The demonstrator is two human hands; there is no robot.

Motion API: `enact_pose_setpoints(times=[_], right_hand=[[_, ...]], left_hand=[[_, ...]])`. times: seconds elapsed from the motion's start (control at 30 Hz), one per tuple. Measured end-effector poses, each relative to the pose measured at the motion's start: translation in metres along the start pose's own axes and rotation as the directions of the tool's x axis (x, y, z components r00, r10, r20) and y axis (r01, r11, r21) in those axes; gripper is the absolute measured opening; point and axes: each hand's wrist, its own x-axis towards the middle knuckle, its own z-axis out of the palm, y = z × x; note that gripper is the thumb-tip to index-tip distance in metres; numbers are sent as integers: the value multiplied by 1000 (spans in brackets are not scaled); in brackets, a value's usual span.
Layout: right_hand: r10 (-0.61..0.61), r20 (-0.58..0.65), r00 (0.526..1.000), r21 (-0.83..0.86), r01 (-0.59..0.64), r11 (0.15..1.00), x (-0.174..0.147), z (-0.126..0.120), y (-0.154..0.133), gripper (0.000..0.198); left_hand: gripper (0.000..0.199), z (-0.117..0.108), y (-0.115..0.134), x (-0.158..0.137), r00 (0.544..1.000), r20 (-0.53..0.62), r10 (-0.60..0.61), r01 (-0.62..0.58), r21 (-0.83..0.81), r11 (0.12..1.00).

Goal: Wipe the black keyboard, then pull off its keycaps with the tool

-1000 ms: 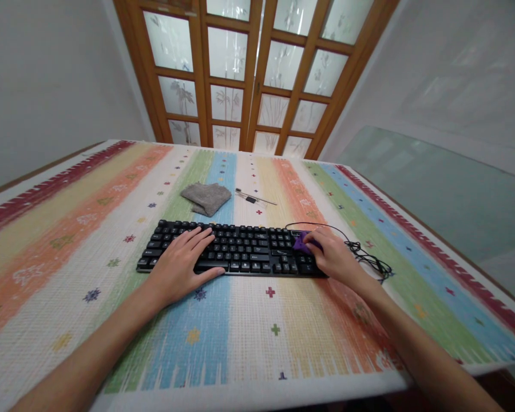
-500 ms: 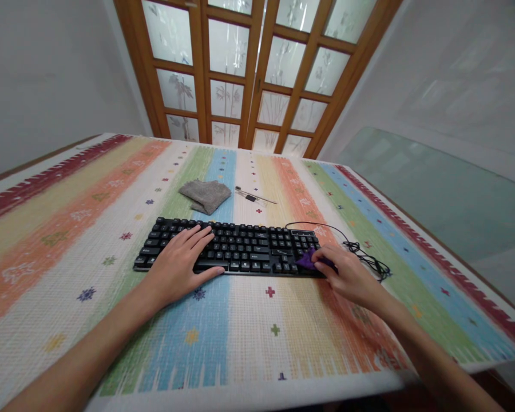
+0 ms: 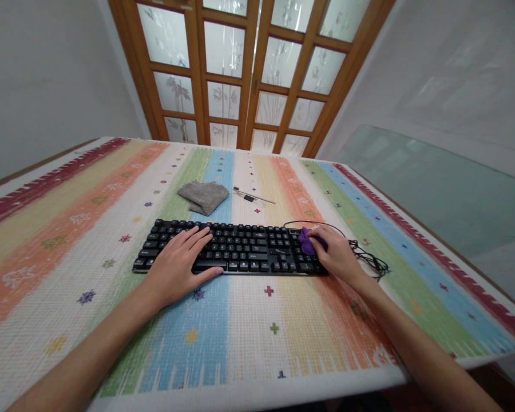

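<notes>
A black keyboard (image 3: 249,249) lies flat on the striped tablecloth in front of me. My left hand (image 3: 181,258) rests on its left part, fingers stretched over the keys and thumb along the front edge. In my right hand (image 3: 332,250) a purple cloth (image 3: 306,240) is pinched between the fingers. That cloth touches the upper part of the number pad at the keyboard's right end. Some number pad keys are hidden under the cloth and fingers.
Behind the keyboard lies a folded grey cloth (image 3: 203,197). To its right is a thin brush-like stick (image 3: 255,195) beside a small black-and-clear item (image 3: 249,198). The keyboard's black cable (image 3: 369,258) is coiled right of my right hand. The patterned tablecloth (image 3: 249,343) covers the table.
My right hand has moved away from me and slightly left with the purple cloth, from the number pad's lower left to its upper part. My left hand stays in place on the keyboard.
</notes>
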Motion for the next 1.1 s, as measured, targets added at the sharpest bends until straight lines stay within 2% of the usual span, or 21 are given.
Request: enact_pose_setpoints(times=[0.13, 0.4, 0.63, 0.7, 0.9, 1.1], right_hand=[[-25, 28, 999, -25, 25, 999, -5, 2, 1, 13], [-21, 112, 993, -12, 22, 1000, -21, -14, -10, 14], [-59, 291, 955, 42, 48, 998, -23, -34, -14, 12], [-50, 275, 960, 53, 37, 998, -21, -37, -12, 12], [-18, 56, 998, 32, 16, 999, -7, -24, -7, 12], [-15, 33, 999, -2, 15, 1000, -3, -5, -1, 12]], left_hand=[[76, 0, 0, 0, 1000, 15, 2, -2, 11, 1000], [74, -1, 0, 1, 1000, 12, -1, 1, -2, 1000], [75, 1, -2, 0, 1000, 8, 10, -10, -5, 1000], [75, 2, -2, 1, 1000, 7, 10, -10, -3, 1000], [76, 1, -2, 1, 1000, 15, 21, -21, 26, 999], [77, 1, -3, 1, 1000, 16, 22, -23, 38, 999]])
